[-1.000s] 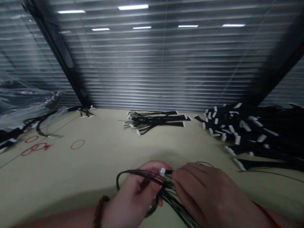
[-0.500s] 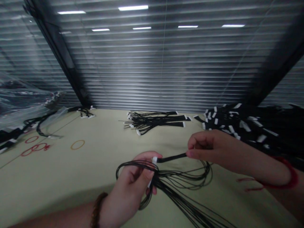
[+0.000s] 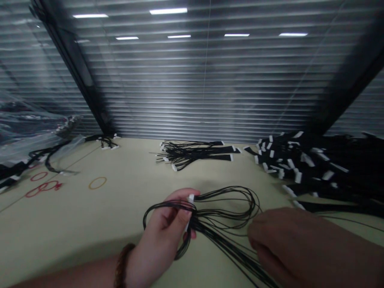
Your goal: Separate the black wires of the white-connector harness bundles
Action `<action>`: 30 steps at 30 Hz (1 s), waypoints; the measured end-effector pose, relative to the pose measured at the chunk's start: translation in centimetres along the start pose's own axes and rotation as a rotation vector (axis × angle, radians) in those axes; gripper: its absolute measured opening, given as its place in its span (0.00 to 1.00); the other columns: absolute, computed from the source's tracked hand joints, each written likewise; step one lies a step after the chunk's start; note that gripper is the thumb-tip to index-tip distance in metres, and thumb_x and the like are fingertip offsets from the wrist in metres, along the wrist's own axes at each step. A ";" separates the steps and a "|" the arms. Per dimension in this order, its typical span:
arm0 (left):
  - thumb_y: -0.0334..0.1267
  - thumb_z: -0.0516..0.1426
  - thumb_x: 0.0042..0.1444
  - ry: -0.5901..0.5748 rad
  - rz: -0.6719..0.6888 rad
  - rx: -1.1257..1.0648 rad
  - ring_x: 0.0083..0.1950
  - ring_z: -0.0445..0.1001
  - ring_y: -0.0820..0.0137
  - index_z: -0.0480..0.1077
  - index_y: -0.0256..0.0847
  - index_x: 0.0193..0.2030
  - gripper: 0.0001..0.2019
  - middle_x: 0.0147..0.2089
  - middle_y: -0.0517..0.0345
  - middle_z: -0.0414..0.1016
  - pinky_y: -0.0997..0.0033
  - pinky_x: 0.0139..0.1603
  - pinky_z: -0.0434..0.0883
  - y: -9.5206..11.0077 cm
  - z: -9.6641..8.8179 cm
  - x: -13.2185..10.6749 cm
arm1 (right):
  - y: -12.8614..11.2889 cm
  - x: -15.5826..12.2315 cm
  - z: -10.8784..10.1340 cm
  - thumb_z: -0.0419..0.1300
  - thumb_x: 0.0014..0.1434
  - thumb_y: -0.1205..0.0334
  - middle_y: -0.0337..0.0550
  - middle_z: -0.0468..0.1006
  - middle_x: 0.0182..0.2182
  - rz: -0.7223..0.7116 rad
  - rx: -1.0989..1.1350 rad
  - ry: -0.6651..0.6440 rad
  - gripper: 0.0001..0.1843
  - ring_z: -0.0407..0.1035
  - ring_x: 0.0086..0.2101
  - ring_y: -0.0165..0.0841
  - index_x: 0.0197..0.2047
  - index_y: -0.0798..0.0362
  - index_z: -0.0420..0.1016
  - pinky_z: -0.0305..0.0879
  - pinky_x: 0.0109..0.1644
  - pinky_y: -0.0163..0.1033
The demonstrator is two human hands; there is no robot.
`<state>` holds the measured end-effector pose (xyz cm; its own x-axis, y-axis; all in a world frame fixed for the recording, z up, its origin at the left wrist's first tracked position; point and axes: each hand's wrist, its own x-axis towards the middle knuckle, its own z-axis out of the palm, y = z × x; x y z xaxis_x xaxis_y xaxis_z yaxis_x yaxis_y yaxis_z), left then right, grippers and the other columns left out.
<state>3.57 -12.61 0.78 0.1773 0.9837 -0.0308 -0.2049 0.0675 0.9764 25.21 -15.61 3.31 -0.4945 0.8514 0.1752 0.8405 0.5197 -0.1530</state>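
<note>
- A loose bundle of thin black wires lies in a long loop across the near part of the table, its strands trailing towards the bottom of the view.
- The left hand is closed around the bundle, with the wires drawn over its fingers. A white connector stands just above the fingertips; this grip seems to keep the strands gathered at one end.
- A brown beaded bracelet circles the left wrist.
- The right hand is low and just beside the trailing strands, its fingers curled. It is unclear whether they have hold of any wire.
- A large heap of black cable harnesses with white connectors fills the far right, and a smaller bundle lies neatly aligned at the far centre, apparently sorted by kind.
- A small wire bunch and a clear plastic bag sit at the far left.
- The pale green table bears a drawn orange ring and red rings.
- Beyond it, venetian blinds reflect ceiling lights, crossed by a dark frame post.
</note>
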 end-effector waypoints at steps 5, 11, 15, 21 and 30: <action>0.45 0.61 0.50 -0.024 -0.023 0.015 0.21 0.63 0.77 0.71 0.39 0.42 0.15 0.25 0.63 0.68 0.79 0.20 0.61 0.1 0.1 -0.2 | -1.3 3.0 -0.6 0.48 0.55 0.74 0.35 0.74 0.26 -0.137 0.277 -0.140 0.14 0.70 0.28 0.28 0.27 0.51 0.70 0.65 0.33 0.31; 0.48 0.62 0.48 -0.129 -0.053 0.005 0.22 0.64 0.77 0.72 0.40 0.40 0.17 0.25 0.63 0.69 0.78 0.21 0.63 0.0 0.4 -0.6 | -1.0 4.4 -0.6 0.46 0.57 0.73 0.38 0.76 0.32 -0.183 0.459 0.079 0.15 0.70 0.36 0.28 0.30 0.52 0.73 0.64 0.43 0.32; 0.49 0.62 0.48 -0.141 -0.050 -0.007 0.20 0.64 0.78 0.71 0.40 0.38 0.16 0.25 0.64 0.68 0.79 0.20 0.61 0.0 0.4 -0.7 | -1.2 3.9 -0.2 0.51 0.55 0.71 0.34 0.74 0.25 -0.134 0.383 -0.056 0.12 0.69 0.30 0.27 0.25 0.52 0.71 0.62 0.37 0.32; 0.48 0.61 0.49 -0.137 -0.081 -0.008 0.23 0.64 0.77 0.69 0.39 0.40 0.17 0.25 0.63 0.69 0.78 0.22 0.61 -0.3 0.5 -0.8 | -3.1 3.2 1.6 0.55 0.53 0.71 0.30 0.76 0.30 -0.091 0.355 0.071 0.10 0.70 0.30 0.28 0.33 0.48 0.74 0.61 0.35 0.34; 0.46 0.58 0.52 -0.144 -0.098 0.064 0.22 0.61 0.76 0.67 0.37 0.41 0.15 0.24 0.63 0.66 0.78 0.21 0.60 -0.6 0.8 -0.7 | -3.3 2.7 2.8 0.55 0.46 0.76 0.37 0.70 0.23 -0.325 -0.038 0.268 0.08 0.65 0.23 0.33 0.27 0.54 0.69 0.55 0.26 0.39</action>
<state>4.34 -13.48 0.38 0.3299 0.9387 -0.1001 -0.1194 0.1467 0.9820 20.51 -14.78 1.59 -0.6645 0.5918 0.4563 0.6601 0.7510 -0.0128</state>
